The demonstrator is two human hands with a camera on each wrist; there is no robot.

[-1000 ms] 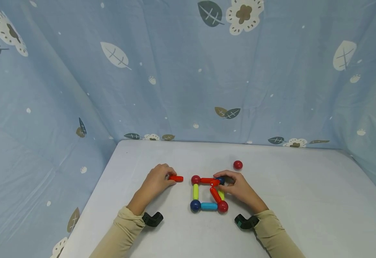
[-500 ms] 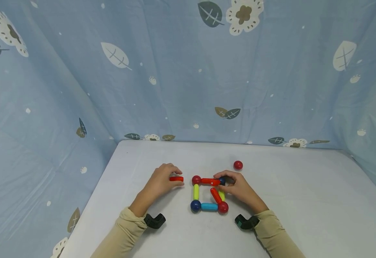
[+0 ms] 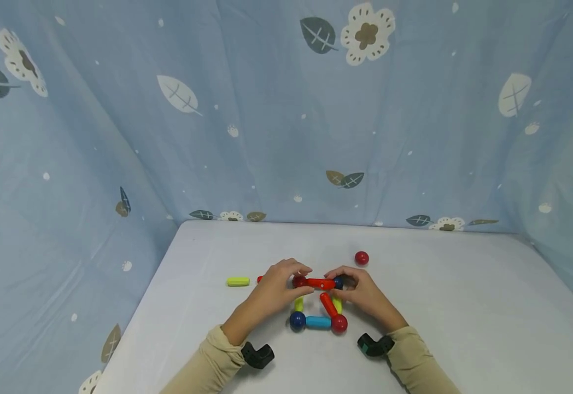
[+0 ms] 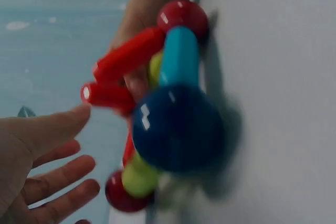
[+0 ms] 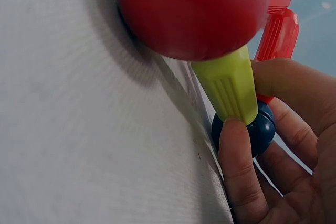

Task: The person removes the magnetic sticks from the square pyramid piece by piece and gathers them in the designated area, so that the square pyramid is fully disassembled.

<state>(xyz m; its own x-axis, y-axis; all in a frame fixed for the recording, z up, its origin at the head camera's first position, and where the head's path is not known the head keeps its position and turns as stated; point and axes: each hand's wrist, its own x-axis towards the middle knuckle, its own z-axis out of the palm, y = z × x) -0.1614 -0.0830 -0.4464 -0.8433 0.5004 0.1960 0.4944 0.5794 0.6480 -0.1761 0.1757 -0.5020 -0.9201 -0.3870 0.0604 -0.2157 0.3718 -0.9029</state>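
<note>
On the white table lies a four-sided frame of magnetic rods and balls. Its corners are a red ball [image 3: 298, 282], a blue ball [image 3: 339, 282], a dark blue ball [image 3: 297, 321] and another red ball [image 3: 339, 324]. A light blue rod [image 3: 318, 323] forms the near side; yellow-green rods [image 5: 227, 85] form the sides. Red rods [image 4: 128, 53] rise from the right corners. My left hand [image 3: 278, 285] is spread around the far-left red ball, apart from it in the left wrist view. My right hand [image 3: 363, 291] pinches the far-right blue ball, partly hiding it.
Left of the frame lie a loose yellow-green rod [image 3: 238, 281] and a red rod [image 3: 259, 279], mostly hidden by the left hand. A loose red ball [image 3: 362, 258] sits behind the right hand. A blue patterned cloth [image 3: 267, 137] hangs behind the table.
My left hand has let go of the loose red rod and moved right to the far-left red ball, uncovering a yellow-green rod. The right hand has stayed at the blue ball.
</note>
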